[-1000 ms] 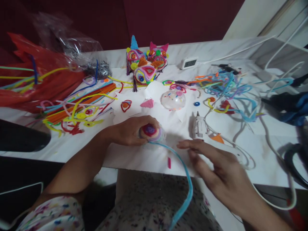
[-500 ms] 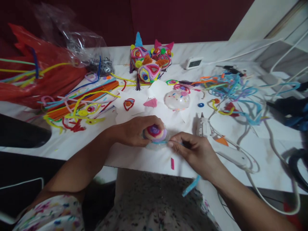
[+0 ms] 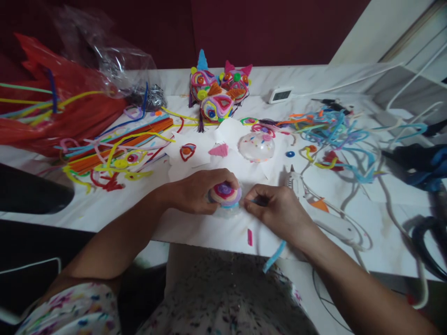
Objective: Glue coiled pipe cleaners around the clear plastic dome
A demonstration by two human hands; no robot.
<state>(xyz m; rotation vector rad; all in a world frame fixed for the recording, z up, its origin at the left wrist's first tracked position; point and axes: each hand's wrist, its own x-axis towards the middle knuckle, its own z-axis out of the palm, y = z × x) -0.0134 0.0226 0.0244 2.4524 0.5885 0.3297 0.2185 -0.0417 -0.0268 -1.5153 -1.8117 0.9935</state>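
"Purple, red and lilac rings mark the round piece point(image 3: 225, 193). Where is it in the head view?"

"Near the front edge of the table point(image 3: 366, 246), over the white paper point(image 3: 206, 228). The left hand point(image 3: 193, 190) grips it, thumb and fingers curved around its side."

"And the right hand point(image 3: 279, 211)?"

"Just beside it, nearly closed, thumb and forefinger pinching the light-blue strip point(image 3: 274, 258). One end hangs below that hand; more blue lies along the round piece's near side."

"What lies around them?"

"The glue gun point(image 3: 333, 224) is to the right, beside an orange piece point(image 3: 319, 204). A small magenta strip point(image 3: 250, 237) lies in front. Beyond the hands are a pink triangle point(image 3: 218, 150) and a clear dome point(image 3: 256, 149) with coloured specks."

"Farther back?"

"Three colourful figures point(image 3: 217, 107) cluster together. Fuzzy stems point(image 3: 87, 160) are heaped on the left."
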